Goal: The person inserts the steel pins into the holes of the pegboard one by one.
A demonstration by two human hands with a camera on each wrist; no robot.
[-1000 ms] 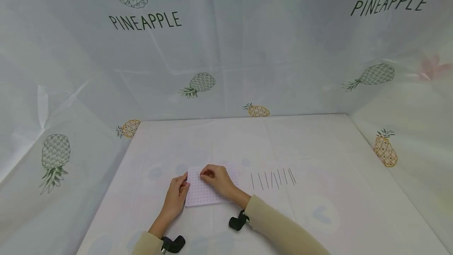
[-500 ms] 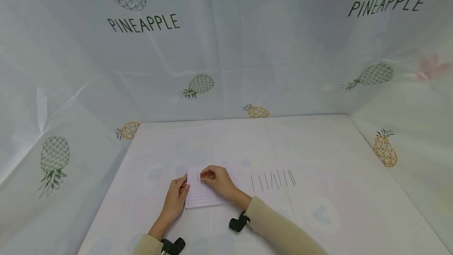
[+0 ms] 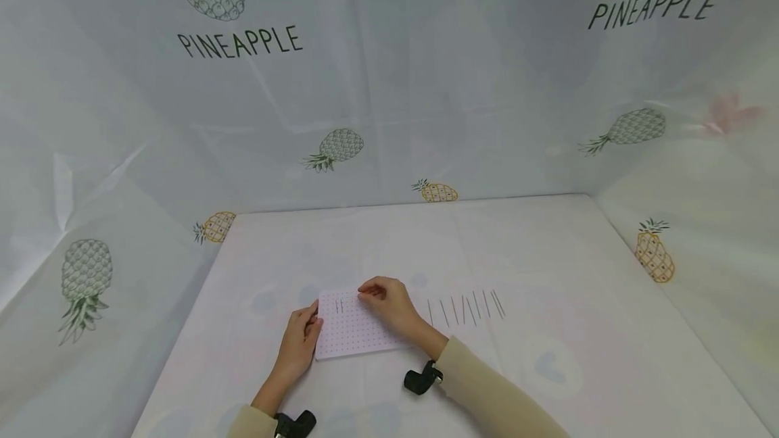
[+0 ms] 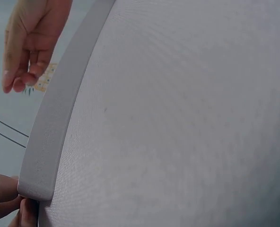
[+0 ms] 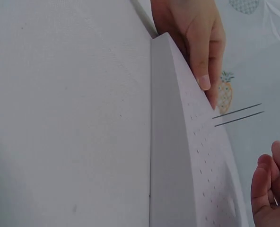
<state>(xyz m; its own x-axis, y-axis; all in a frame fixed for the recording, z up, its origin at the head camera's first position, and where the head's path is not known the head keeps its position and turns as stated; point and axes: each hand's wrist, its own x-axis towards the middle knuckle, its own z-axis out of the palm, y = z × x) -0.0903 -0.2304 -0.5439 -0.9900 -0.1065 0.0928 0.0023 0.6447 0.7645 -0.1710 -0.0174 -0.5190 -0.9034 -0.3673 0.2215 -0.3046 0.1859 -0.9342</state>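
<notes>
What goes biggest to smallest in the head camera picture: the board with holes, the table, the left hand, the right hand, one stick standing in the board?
1. table
2. board
3. left hand and right hand, too alike to rank
4. stick, just a thin line

The right hand (image 3: 389, 305) hides part of the dotted board (image 3: 349, 333).

Resembles a curtained-off work area — cannot be classed further as home, lab or workshop. Walled at the back and both sides by pale, creased sheeting (image 3: 487, 86), printed with pineapples (image 3: 341, 144) and the lettering PINEAPPLE (image 3: 239, 42). Fitted with a broad white tabletop (image 3: 548, 255) — faintly patterned in blue and bordered by that sheeting.
</notes>
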